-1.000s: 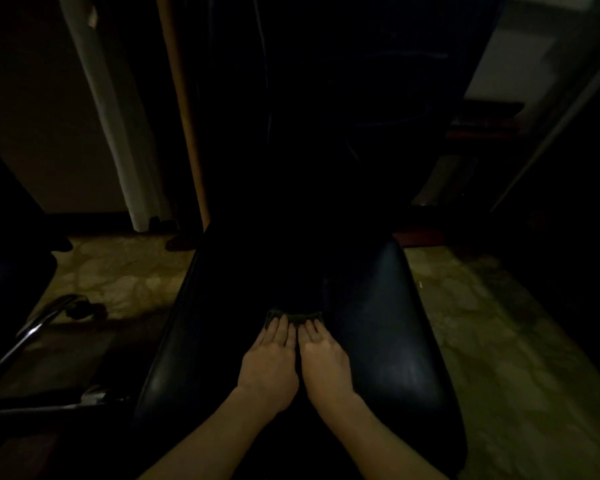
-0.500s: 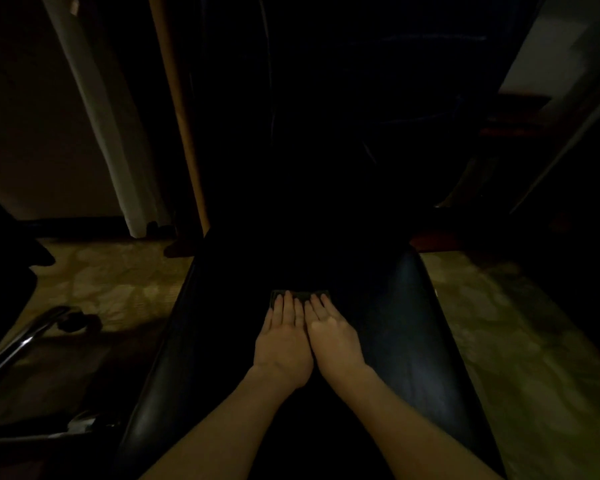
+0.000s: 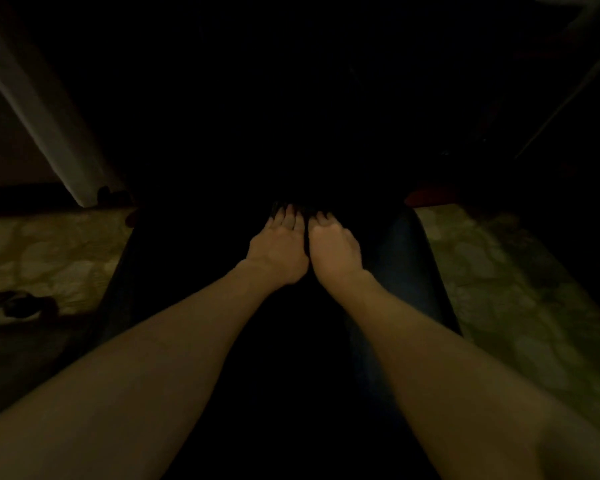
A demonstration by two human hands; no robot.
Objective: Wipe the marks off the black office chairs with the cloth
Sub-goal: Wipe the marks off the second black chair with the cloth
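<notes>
left hand [image 3: 280, 244] and right hand [image 3: 334, 244] lie side by side, palms down, fingers extended flat on the dark cloth [image 3: 293, 208], pressing it against the rear of the seat of the black office chair [image 3: 409, 258]. cloth mostly lost in shadow under the fingertips. patterned floor [image 3: 492, 271] flanks the seat on both sides

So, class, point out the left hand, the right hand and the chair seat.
left hand [image 3: 280, 249]: head view, on the back of the hand.
right hand [image 3: 335, 250]: head view, on the back of the hand.
chair seat [image 3: 400, 258]: head view, on the bare shiny right side.
</notes>
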